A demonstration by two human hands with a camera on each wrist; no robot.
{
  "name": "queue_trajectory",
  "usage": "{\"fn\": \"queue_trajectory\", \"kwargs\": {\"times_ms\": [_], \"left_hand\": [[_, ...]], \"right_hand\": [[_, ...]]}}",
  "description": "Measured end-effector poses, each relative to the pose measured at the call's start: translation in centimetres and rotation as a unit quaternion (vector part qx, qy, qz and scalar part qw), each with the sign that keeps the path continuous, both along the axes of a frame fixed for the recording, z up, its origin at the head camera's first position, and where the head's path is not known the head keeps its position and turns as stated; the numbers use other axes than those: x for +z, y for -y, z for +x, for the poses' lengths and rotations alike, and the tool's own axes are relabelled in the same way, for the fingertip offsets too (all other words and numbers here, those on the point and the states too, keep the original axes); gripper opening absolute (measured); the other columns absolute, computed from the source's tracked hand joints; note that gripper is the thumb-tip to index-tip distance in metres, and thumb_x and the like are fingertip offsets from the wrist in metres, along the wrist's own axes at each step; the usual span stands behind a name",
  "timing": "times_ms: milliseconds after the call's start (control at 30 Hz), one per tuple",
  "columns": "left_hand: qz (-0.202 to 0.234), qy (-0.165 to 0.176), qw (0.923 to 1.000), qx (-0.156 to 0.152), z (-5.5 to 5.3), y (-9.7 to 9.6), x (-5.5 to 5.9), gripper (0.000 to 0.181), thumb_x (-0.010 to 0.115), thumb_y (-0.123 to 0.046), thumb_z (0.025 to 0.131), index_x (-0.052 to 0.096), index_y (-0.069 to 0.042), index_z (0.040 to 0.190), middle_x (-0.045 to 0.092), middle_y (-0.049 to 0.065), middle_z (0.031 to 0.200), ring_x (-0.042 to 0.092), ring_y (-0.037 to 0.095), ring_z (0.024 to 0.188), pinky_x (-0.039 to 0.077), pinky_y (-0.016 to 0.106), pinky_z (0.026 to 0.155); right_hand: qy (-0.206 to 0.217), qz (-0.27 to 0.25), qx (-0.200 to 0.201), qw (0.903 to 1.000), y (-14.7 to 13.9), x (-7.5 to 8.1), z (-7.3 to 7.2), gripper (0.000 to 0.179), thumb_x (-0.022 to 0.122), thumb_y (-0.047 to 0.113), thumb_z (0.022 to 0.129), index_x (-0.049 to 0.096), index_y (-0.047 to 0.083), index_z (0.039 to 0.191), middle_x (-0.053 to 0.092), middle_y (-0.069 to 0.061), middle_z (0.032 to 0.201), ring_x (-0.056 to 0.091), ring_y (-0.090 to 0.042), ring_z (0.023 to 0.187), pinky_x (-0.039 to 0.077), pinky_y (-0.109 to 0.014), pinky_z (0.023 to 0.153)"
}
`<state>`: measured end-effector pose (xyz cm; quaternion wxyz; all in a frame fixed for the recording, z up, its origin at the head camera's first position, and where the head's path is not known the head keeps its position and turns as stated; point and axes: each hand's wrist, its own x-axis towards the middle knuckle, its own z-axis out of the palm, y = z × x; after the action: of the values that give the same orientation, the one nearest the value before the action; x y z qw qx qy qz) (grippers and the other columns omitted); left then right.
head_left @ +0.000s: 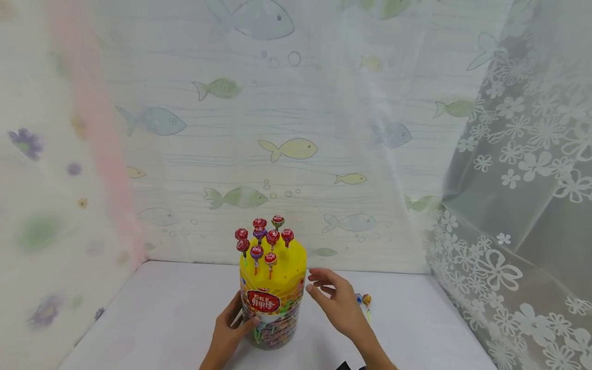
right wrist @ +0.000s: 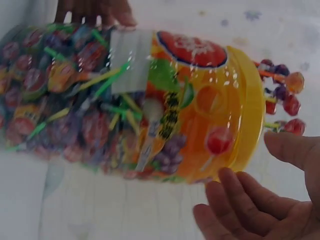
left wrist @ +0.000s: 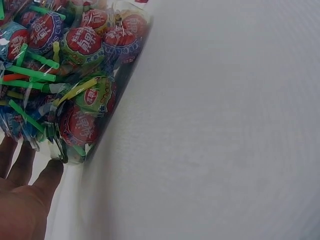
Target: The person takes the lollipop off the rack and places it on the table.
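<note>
A clear jar of wrapped lollipops [head_left: 273,329] stands upright on the white table, with a printed fruit label and a yellow lid [head_left: 289,259]. Several lollipops [head_left: 257,252] stick up by their sticks from holes in the lid. My left hand [head_left: 227,329] holds the jar low on its left side, thumb across the front and fingers round toward the back. Beside the lid's right edge is my right hand [head_left: 335,303], fingers spread and loosely bent, nothing in them. In the right wrist view its fingertips come right by the yellow lid [right wrist: 250,115].
Loose lollipops [head_left: 367,299] lie on the table just right of my right hand. A small dark object [head_left: 344,366] shows at the bottom edge. Fish-patterned curtain [head_left: 296,149] hangs behind the table [head_left: 176,308], and a flowered sheer one [head_left: 518,277] hangs at the right.
</note>
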<state>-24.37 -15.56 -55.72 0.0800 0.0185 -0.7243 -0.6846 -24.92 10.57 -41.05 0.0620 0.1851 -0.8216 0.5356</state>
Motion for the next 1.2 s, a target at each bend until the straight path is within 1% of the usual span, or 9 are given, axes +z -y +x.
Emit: {"fn": "queue_trajectory", "kwargs": {"times_ms": [100, 267, 367, 500, 633, 733, 833, 967, 1200], "left_hand": [[0.000, 0.003, 1.0000, 0.002, 0.0, 0.0, -0.1, 0.090, 0.079, -0.026, 0.089, 0.028, -0.003, 0.160, 0.031, 0.021, 0.164, 0.029, 0.045, 0.150, 0.036, 0.060, 0.119], [-0.002, 0.013, 0.9999, 0.004, 0.1, 0.0, -0.2, 0.091, 0.079, -0.029, 0.089, 0.028, -0.002, 0.159, 0.031, 0.022, 0.163, 0.030, 0.046, 0.149, 0.036, 0.061, 0.118], [-0.004, 0.014, 0.9999, 0.005, 0.1, 0.0, -0.3, 0.091, 0.079, -0.029, 0.089, 0.028, -0.002, 0.159, 0.032, 0.022, 0.163, 0.030, 0.046, 0.149, 0.036, 0.062, 0.118], [-0.004, 0.011, 0.9999, 0.006, 0.0, 0.0, -0.3, 0.090, 0.079, -0.028, 0.089, 0.028, -0.002, 0.159, 0.032, 0.022, 0.163, 0.031, 0.046, 0.149, 0.036, 0.062, 0.118], [-0.003, 0.008, 1.0000, 0.003, 0.0, -0.1, -0.2, 0.089, 0.078, -0.028, 0.090, 0.029, -0.003, 0.159, 0.033, 0.022, 0.163, 0.031, 0.046, 0.149, 0.036, 0.061, 0.118], [-0.003, 0.007, 1.0000, 0.003, 0.0, -0.1, -0.2, 0.089, 0.078, -0.028, 0.090, 0.029, -0.002, 0.159, 0.033, 0.022, 0.162, 0.032, 0.046, 0.149, 0.036, 0.062, 0.118], [-0.004, 0.008, 0.9999, 0.005, 0.0, -0.2, -0.2, 0.089, 0.078, -0.028, 0.090, 0.029, -0.002, 0.159, 0.034, 0.022, 0.162, 0.032, 0.046, 0.148, 0.036, 0.062, 0.117], [-0.004, 0.007, 0.9999, 0.006, 0.1, -0.2, -0.2, 0.089, 0.078, -0.029, 0.090, 0.029, -0.002, 0.159, 0.034, 0.021, 0.162, 0.033, 0.046, 0.148, 0.036, 0.062, 0.117], [-0.007, 0.002, 1.0000, 0.007, 0.2, -0.1, -0.1, 0.088, 0.078, -0.028, 0.090, 0.030, -0.002, 0.159, 0.035, 0.021, 0.162, 0.033, 0.045, 0.148, 0.037, 0.062, 0.117]], "right_hand": [[-0.029, -0.038, -0.007, 0.9988, 0.9, 0.3, 0.1, 0.029, 0.069, 0.020, 0.098, 0.067, 0.009, 0.126, 0.070, -0.006, 0.119, 0.064, -0.022, 0.111, 0.056, -0.045, 0.105], [-0.083, -0.092, -0.022, 0.9921, 1.9, 1.0, 0.1, 0.024, 0.067, 0.017, 0.099, 0.069, 0.007, 0.121, 0.070, -0.005, 0.117, 0.065, -0.020, 0.112, 0.056, -0.026, 0.103], [-0.097, -0.119, -0.004, 0.9881, 2.6, 1.5, -0.2, 0.026, 0.067, 0.015, 0.099, 0.067, 0.005, 0.123, 0.069, -0.007, 0.121, 0.064, -0.023, 0.115, 0.054, -0.021, 0.103], [-0.094, -0.139, 0.031, 0.9853, 3.6, 2.3, -0.8, 0.034, 0.066, 0.013, 0.100, 0.063, 0.004, 0.132, 0.065, -0.010, 0.129, 0.061, -0.027, 0.120, 0.054, -0.023, 0.105], [-0.083, -0.150, 0.050, 0.9839, 4.6, 2.9, -1.4, 0.041, 0.066, 0.011, 0.099, 0.058, 0.006, 0.139, 0.060, -0.011, 0.138, 0.059, -0.029, 0.126, 0.053, -0.028, 0.108], [-0.078, -0.157, 0.067, 0.9822, 5.1, 3.3, -1.7, 0.043, 0.066, 0.010, 0.099, 0.056, 0.006, 0.141, 0.059, -0.011, 0.140, 0.058, -0.029, 0.128, 0.053, -0.030, 0.108], [-0.078, -0.160, 0.079, 0.9808, 5.5, 3.5, -1.8, 0.043, 0.067, 0.010, 0.099, 0.057, 0.005, 0.140, 0.061, -0.012, 0.137, 0.060, -0.030, 0.127, 0.053, -0.029, 0.107], [-0.083, -0.162, 0.081, 0.9800, 5.7, 3.7, -2.0, 0.040, 0.067, 0.010, 0.098, 0.060, 0.004, 0.137, 0.064, -0.014, 0.132, 0.062, -0.031, 0.123, 0.055, -0.028, 0.104], [-0.095, -0.162, 0.060, 0.9803, 5.8, 3.9, -2.6, 0.027, 0.067, 0.008, 0.098, 0.068, 0.003, 0.125, 0.071, -0.013, 0.120, 0.069, -0.028, 0.110, 0.061, -0.030, 0.094]]}}
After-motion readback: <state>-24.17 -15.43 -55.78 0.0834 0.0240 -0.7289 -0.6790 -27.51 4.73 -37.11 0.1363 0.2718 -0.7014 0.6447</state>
